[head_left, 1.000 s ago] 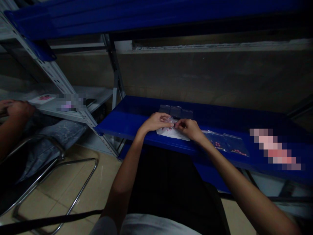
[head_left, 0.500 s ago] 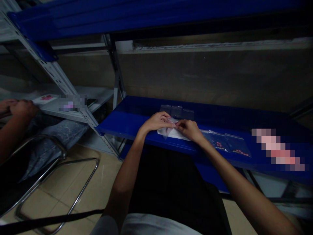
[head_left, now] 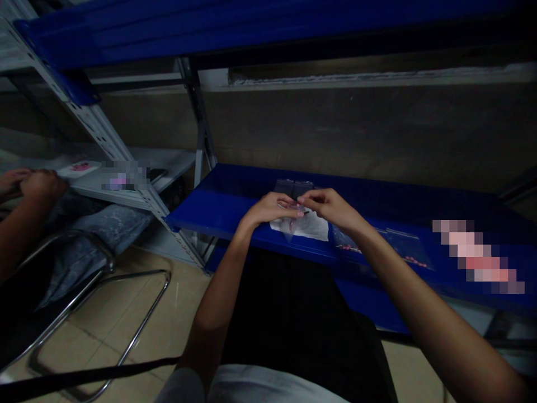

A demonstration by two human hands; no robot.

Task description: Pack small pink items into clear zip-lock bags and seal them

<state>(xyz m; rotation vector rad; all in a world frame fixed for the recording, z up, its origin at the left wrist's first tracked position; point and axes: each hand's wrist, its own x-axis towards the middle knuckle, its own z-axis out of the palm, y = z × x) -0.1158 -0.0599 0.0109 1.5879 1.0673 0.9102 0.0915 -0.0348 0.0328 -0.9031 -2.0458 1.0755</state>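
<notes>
Over the blue shelf, my left hand (head_left: 268, 209) is closed on a small clear plastic bag (head_left: 288, 226), which hangs below the fingers. Thumb and fingertips of my right hand (head_left: 329, 206) are pinched together at the bag's upper edge. Whatever is between them is too small to make out; a hint of pink shows there. Beneath both hands lies a white sheet of paper (head_left: 315, 226). To the right, partly behind my right forearm, are clear zip bags (head_left: 405, 243) with small pink beads (head_left: 415, 261). More clear bags (head_left: 284, 186) lie behind my left hand.
The blue shelf (head_left: 235, 193) has a blue upper beam (head_left: 251, 28) above it. A pixelated patch (head_left: 478, 254) covers something at right. At left are a grey shelf upright (head_left: 104, 131), another person's hands (head_left: 39, 184) and a chrome chair frame (head_left: 146, 308).
My right hand has lifted slightly away from the paper, uncovering more of it, and its forearm now covers more of the beaded bags. The left hand stays nearly in place.
</notes>
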